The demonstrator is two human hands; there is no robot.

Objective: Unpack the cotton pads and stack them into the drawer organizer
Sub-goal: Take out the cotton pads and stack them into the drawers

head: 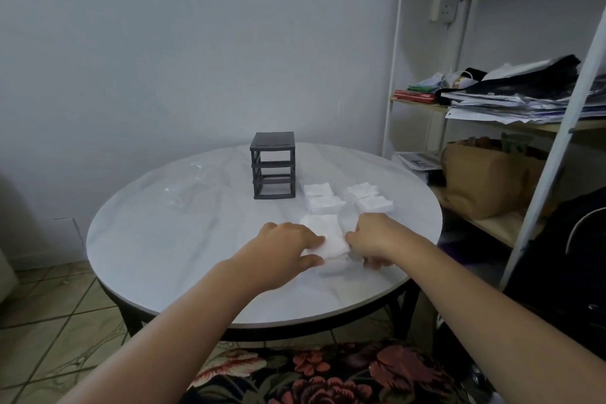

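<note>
Two hands meet over a pile of white cotton pads near the front edge of the round marble-look surface. The left hand grips the pile's left side, thumb low and fingers curled over the top. The right hand clasps the right side with bent fingers. Just behind them lie two more groups of cotton pads, one beside the dark grey drawer organizer and another further right, both apart from the held pile. The organizer stands upright toward the back of the surface. Clear plastic wrapping lies to its left. A shelf unit with papers and a brown paper bag stands at the right.
</note>
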